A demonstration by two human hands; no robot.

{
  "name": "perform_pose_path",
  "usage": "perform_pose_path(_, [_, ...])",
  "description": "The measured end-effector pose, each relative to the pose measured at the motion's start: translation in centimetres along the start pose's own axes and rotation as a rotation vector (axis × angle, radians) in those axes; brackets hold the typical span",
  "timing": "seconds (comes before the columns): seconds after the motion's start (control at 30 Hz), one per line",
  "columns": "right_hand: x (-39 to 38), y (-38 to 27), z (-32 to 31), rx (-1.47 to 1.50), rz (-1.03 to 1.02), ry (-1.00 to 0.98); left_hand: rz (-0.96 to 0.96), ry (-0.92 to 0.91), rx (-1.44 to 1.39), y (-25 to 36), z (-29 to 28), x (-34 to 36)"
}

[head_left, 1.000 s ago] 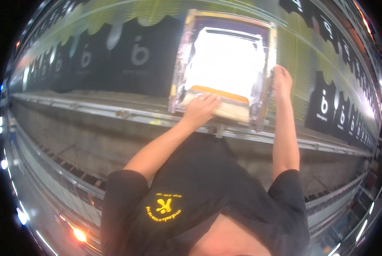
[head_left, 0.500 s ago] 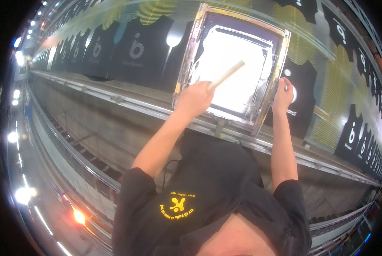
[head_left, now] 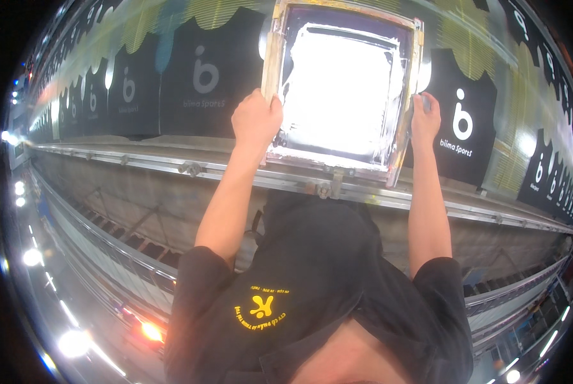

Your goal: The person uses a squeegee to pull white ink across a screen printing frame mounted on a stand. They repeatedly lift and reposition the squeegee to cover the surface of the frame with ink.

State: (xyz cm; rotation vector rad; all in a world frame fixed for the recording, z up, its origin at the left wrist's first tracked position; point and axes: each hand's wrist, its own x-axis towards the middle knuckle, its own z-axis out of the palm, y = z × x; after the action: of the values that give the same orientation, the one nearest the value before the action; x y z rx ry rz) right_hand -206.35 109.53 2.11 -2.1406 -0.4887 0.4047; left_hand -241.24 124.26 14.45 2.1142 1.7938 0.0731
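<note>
A screen-printing frame (head_left: 417, 61) with worn wooden-looking sides lies over the dark garment panels, white ink (head_left: 341, 96) spread across its mesh. At its left side my left hand (head_left: 256, 121) is closed round a pale bar, which looks like the squeegee (head_left: 272, 67) and overlaps the frame's left rim. The squeegee's lower end is hidden by the hand. My right hand (head_left: 426, 120) has its fingers curled at the frame's right side, thumb and forefinger up, and appears to grip that edge.
Black garment panels (head_left: 197, 77) with a pale round print lie in a row to the left. Another panel with a brighter white print (head_left: 462, 121) lies right of the frame. A metal rail (head_left: 158, 160) with clamps runs along the table's near edge, in front of my body.
The squeegee has moved from over the white ink to the frame's left side with my left hand. My right hand stays at the right edge. The view has shifted slightly.
</note>
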Motion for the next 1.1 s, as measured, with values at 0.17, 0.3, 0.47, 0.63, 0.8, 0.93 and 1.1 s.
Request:
perform_pose_path(0.17, [0.3,1.3,0.6,-0.041,-0.018,-0.008,-0.001,-0.052,0.173,1.7,4.2,-0.4])
perform_pose_path(0.3, [0.3,0.8,0.3,-0.064,0.041,-0.03,0.025,-0.028,0.199,3.8,6.7,-3.0])
perform_pose_path(0.47, [0.4,0.9,-0.2,-0.02,0.021,-0.037,0.284,-0.13,0.164,6.4,5.4,-5.0])
perform_pose_path(0.63, [0.4,1.0,0.0,-0.008,0.011,-0.036,0.687,-0.231,0.199,8.6,4.2,2.6])
perform_pose_path(0.8, [0.0,-1.0,-0.8,-0.036,0.161,-0.103,0.908,-0.202,0.298,12.5,4.2,14.1])
perform_pose_path(0.93, [-0.1,-1.3,-0.3,-0.065,0.167,-0.088,0.836,-0.336,0.296,14.2,5.0,20.5])
perform_pose_path(1.1, [2.3,-0.2,0.4,-0.242,-0.238,0.073,0.85,-0.367,0.369,13.3,3.0,22.2])
